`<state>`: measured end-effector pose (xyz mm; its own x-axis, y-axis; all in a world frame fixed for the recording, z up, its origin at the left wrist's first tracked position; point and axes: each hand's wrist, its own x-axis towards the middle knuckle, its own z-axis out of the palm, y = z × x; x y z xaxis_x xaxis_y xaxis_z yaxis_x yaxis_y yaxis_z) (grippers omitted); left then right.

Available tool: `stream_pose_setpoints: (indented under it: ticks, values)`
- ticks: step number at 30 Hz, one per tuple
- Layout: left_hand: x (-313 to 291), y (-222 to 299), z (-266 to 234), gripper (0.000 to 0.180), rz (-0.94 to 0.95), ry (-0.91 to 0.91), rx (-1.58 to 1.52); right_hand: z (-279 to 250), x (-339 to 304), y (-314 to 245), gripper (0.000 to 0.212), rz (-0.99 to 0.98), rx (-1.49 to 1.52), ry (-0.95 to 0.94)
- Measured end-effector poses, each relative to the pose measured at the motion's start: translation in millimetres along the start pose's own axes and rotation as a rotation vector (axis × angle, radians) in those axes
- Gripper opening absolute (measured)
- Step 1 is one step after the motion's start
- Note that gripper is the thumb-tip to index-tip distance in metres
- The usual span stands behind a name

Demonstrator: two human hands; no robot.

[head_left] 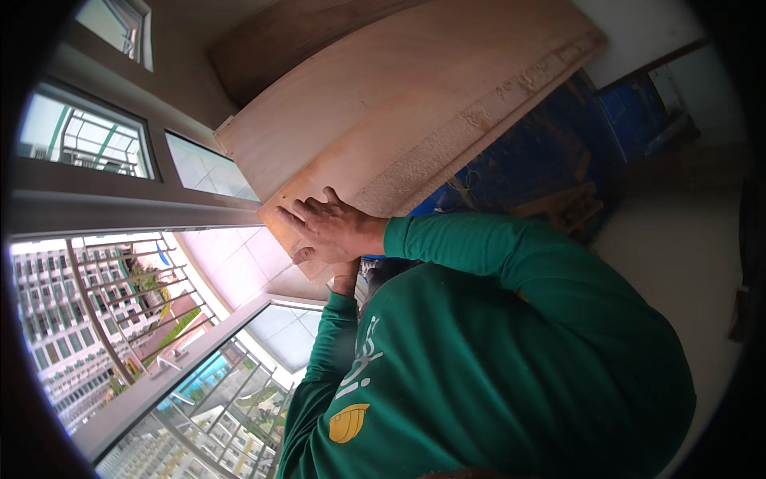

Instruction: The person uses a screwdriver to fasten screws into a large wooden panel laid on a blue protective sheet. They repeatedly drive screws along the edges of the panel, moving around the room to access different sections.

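Note:
A wide wooden board (pixel 367 120) stretches from beside the window toward the upper right, with a strip of pale sawdust (pixel 415 164) along its near edge. My right hand (pixel 339 227) lies on the board's near left corner, palm down, its fingers spread over the wood. Just under it, the wrist of my left hand (pixel 345 277) shows at the same corner. The right hand and the board hide the left hand's fingers, so what it holds, if anything, cannot be seen. Green sleeves cover both forearms.
At the left, an open window (pixel 191 371) looks out over a metal railing (pixel 120 319) and tall buildings. Behind the board rests a darker brown wooden panel (pixel 275 48). Dusty blue sheeting (pixel 527 152) and wood pieces (pixel 570 203) lie beyond the board's near edge.

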<state>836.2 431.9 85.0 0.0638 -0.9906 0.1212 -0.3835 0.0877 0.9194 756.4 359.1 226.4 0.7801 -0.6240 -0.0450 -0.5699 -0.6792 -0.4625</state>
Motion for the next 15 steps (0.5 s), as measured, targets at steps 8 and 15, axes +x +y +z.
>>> stream_pose_setpoints:
  ticks: [8,15]
  values:
    - [54,6,-57,0.055,0.008,-0.278,0.148,-11,-12,31,0.100,-0.146,-0.035,-0.034]
    - [20,4,57,0.055,-0.004,0.178,0.070,-12,-7,31,0.095,0.074,-0.101,0.011]
